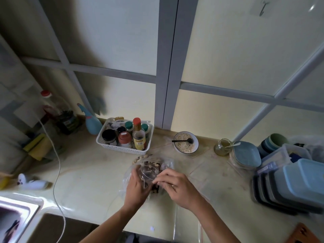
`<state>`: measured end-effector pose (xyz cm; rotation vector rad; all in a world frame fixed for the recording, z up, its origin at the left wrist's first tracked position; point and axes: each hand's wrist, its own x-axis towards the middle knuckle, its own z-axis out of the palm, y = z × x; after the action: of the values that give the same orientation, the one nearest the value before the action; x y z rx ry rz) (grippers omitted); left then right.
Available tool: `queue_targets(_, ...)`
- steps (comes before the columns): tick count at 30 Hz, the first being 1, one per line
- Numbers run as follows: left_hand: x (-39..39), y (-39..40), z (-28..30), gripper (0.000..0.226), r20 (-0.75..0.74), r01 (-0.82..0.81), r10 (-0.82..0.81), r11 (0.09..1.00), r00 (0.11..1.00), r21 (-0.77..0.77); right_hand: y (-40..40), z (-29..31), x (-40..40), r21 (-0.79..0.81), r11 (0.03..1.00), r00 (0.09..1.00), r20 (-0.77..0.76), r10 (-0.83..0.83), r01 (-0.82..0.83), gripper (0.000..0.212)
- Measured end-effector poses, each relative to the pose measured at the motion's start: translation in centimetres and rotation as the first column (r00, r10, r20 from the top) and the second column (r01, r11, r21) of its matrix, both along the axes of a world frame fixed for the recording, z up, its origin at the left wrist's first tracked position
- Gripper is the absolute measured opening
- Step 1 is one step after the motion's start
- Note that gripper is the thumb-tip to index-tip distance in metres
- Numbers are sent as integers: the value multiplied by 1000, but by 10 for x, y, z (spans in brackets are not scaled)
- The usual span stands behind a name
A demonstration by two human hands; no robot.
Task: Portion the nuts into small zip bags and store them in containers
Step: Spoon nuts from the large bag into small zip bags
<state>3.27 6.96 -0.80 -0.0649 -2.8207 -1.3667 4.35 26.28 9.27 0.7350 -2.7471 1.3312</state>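
A clear plastic bag of mixed nuts [150,167] lies on the pale counter [87,176] in front of me. My left hand [135,187] grips a small clear zip bag [148,174] at its left side. My right hand [175,186] pinches the same small bag's top edge from the right. Some nuts show inside the small bag, between my hands. A few pale nuts [140,157] lie loose just beyond the big bag. Stacked blue and grey lidded containers [291,186] stand at the right edge of the counter.
A white basket [122,148] of bottles and jars stands behind the bag. A bowl of oats [185,142] with a black spoon, a small glass jar [222,148] and blue plates [245,155] sit to the right. A sink [15,220] lies at lower left, with a white cord [57,172] crossing the counter.
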Motion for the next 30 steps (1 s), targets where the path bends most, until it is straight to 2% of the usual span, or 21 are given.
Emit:
queue_targets(2, 1, 0, -2, 79, -1, -11, 11, 1000, 1000, -15, 2, 2, 1, -34, 991, 991, -42, -131, 129, 15)
queue_targets(5, 3, -4, -8, 81, 50, -54, 56, 998, 997, -45, 5, 2, 2, -102, 933, 929, -102, -355, 345, 15)
queue_targets(9, 12, -6, -8, 73, 115, -83, 95, 991, 989, -106, 4, -17, -1, -122, 827, 833, 6, -552, 549, 18)
queue_targets(14, 20, -11, -10, 74, 183, -35, 66, 985, 981, -170, -15, -60, -21, -43, 780, 766, 228, -601, 624, 23)
queue_targets(18, 21, -11, -6, 80, 108, -15, 37, 981, 993, -194, -33, -80, -34, -16, 793, 758, 306, -575, 608, 29)
queue_targets(20, 22, -10, -4, 77, 44, 6, 3, 983, 999, -184, -38, -87, -38, -27, 777, 744, 311, -591, 629, 32)
queue_targets(25, 20, -7, 3, 73, 59, 13, -2, 980, 998, -198, -38, -76, -50, -25, 659, 641, 258, -723, 752, 33)
queue_targets(30, 15, -6, 10, 81, -83, 28, -46, 979, 996, -200, -31, -70, -57, -38, 645, 642, 154, -751, 763, 32)
